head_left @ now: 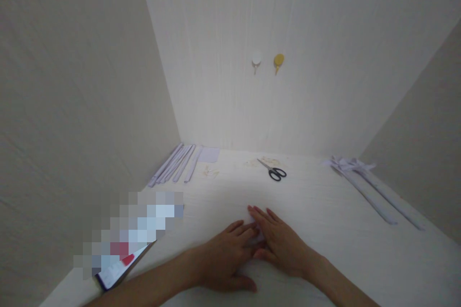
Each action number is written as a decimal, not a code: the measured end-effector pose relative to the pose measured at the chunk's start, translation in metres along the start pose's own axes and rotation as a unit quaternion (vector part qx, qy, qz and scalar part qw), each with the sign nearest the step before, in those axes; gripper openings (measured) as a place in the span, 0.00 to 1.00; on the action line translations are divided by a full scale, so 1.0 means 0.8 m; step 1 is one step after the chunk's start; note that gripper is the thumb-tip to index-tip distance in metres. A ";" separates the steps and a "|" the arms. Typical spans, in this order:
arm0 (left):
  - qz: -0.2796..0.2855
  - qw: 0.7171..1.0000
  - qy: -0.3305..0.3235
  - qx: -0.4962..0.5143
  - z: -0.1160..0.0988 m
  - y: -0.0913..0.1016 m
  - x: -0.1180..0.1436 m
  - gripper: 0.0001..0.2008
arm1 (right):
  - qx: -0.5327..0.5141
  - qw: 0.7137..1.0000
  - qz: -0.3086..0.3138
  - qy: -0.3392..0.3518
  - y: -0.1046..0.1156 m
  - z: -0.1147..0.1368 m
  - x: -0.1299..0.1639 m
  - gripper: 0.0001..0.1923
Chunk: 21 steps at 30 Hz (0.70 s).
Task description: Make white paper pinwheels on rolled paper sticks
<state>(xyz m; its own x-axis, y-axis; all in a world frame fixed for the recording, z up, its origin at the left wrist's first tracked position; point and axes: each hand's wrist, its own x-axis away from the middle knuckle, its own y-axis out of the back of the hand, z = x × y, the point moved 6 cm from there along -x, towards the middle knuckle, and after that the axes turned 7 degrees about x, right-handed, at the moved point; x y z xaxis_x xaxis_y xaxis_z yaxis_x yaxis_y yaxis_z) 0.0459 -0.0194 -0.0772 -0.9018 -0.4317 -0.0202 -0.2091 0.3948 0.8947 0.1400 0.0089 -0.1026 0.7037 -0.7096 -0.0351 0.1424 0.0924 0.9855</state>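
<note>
Although the phone's (111, 273) screen is mostly pixelated, its text unreadable, a red patch shows. Left hand (226, 256) and right hand (284, 242): fingers meeting over a small pale piece (260, 236), mostly hidden, on the white tabletop (216, 201); cannot tell whether gripped. Beyond: black-handled metal scissors (271, 169); slim lavender strips (175, 163), left.

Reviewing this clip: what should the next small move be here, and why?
Probably a light smoothing stroke of the right hand away from the left hand. The hands meet low over the table, with a sliver of something pale showing between the fingers; most of it is hidden, so its shape is unclear. The scissors lie beyond, untouched.
</note>
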 end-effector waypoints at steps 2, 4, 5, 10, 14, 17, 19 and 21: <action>0.003 1.000 0.008 -0.001 0.001 0.000 0.002 0.33 | 0.009 1.000 0.003 0.003 0.000 -0.002 0.009 0.37; 0.006 1.000 0.010 -0.002 0.002 -0.001 0.003 0.34 | 0.022 1.000 0.000 0.011 0.001 -0.004 0.019 0.35; 0.007 1.000 0.009 -0.003 0.002 -0.002 0.004 0.34 | 0.029 0.999 -0.004 0.014 0.001 -0.005 0.025 0.35; 0.005 1.000 0.008 -0.003 0.004 -0.004 0.004 0.35 | 0.060 0.998 -0.019 0.003 0.004 -0.010 0.058 0.36; 0.004 1.000 0.010 -0.002 0.006 -0.005 0.004 0.34 | 0.082 0.996 -0.026 -0.009 0.007 -0.012 0.084 0.36; 0.008 1.000 0.014 -0.002 0.006 -0.007 0.004 0.34 | 0.094 0.995 -0.035 -0.025 0.009 -0.014 0.101 0.36; 0.011 1.000 0.018 -0.002 0.006 -0.007 0.005 0.34 | 0.106 0.993 -0.035 -0.032 0.009 -0.015 0.111 0.36; 0.015 1.000 0.019 0.000 0.006 -0.008 0.005 0.33 | 0.124 0.991 -0.037 -0.035 0.010 -0.015 0.122 0.35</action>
<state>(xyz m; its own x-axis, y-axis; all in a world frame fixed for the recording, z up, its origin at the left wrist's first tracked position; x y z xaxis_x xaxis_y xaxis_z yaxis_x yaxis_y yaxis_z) 0.0421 -0.0198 -0.0847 -0.8928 -0.4499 0.0238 -0.1819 0.4082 0.8946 0.2181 -0.0508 -0.1004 0.6460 -0.7559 -0.1059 0.0100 -0.1303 0.9914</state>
